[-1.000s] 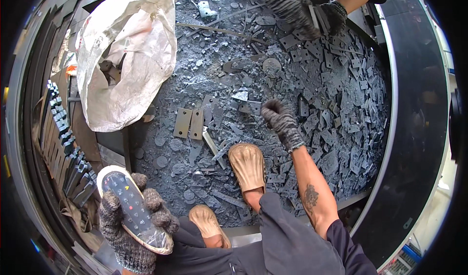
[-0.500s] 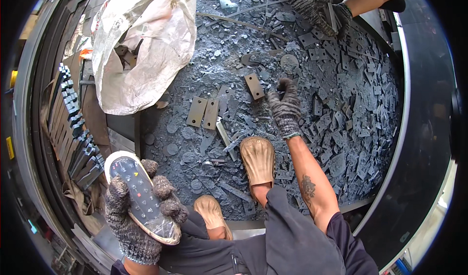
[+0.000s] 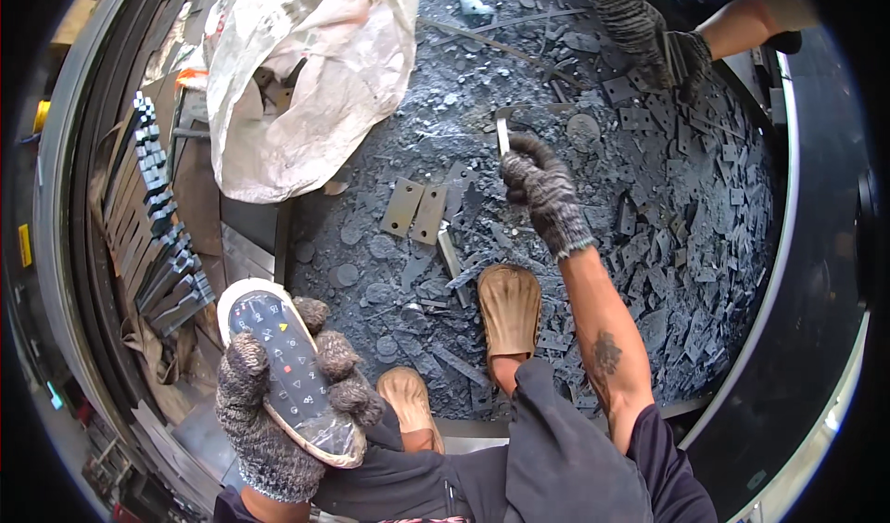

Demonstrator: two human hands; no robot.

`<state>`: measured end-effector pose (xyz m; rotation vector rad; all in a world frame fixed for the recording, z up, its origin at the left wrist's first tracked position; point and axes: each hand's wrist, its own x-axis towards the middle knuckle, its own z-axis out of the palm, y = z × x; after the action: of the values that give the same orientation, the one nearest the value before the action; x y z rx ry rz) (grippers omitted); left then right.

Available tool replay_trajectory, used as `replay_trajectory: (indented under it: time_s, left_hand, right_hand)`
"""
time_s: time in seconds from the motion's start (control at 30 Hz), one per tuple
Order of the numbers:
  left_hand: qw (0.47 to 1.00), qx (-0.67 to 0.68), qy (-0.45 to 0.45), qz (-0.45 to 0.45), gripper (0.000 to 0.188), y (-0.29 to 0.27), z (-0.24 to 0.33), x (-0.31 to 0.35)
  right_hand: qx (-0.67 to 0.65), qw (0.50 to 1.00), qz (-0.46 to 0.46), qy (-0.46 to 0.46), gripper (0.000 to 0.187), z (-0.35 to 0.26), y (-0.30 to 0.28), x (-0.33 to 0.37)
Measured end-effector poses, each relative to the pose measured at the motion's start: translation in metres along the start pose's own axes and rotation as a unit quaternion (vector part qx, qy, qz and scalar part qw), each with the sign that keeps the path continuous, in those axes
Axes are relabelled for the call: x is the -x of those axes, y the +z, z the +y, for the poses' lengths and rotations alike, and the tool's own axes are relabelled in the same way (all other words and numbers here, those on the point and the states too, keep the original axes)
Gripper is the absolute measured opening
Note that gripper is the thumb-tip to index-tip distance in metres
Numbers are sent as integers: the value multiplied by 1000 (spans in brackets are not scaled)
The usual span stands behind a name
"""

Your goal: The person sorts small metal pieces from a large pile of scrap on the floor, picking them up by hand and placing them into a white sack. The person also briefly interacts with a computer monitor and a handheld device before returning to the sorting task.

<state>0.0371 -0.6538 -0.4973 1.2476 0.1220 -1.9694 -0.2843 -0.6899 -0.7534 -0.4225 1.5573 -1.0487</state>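
My left hand (image 3: 264, 430), in a grey knitted glove, is closed round an oval remote control (image 3: 289, 365) with a pale rim and a dark keypad. Clear plastic covers its lower end. In a matching glove, my right hand (image 3: 545, 184) grips a small flat metal plate (image 3: 503, 138), seen edge-on above the fingers. To the left of that hand, two brownish metal plates with holes (image 3: 414, 211) lie side by side on the scrap. A narrow metal bar (image 3: 451, 259) lies just below them.
Scrap metal bed (image 3: 371, 268) holds discs, strips and several small plates, densest at the right. A big white sack (image 3: 315, 143) lies upper left, beside stacked metal pieces (image 3: 162, 208). Another person's gloved hands (image 3: 654, 45) reach in upper right. My tan clogs (image 3: 509, 310) stand on the scrap.
My right hand has closed on the holed plate that lay loose beside it and lifted it. The other person's hands have shifted; the plate they held no longer shows. The whole view has swung slightly.
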Motion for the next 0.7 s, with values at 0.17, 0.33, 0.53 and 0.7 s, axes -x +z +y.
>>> replay_trajectory:
  time_s: [0.17, 0.33, 0.53, 0.7]
  left_hand:
    - [1000, -12, -6, 8, 72, 0, 5, 0]
    - [1000, -13, 4, 3, 70, 8, 8, 1]
    - [999, 39, 18, -9, 70, -4, 10, 13]
    - [1000, -6, 15, 19, 70, -1, 12, 10]
  right_hand:
    - [251, 805, 103, -527, 39, -41, 45, 27]
    - [515, 809, 6, -282, 18, 25, 17, -8]
    - [611, 709, -50, -349, 21, 25, 20, -15]
    - [634, 718, -39, -284, 27, 31, 34, -10]
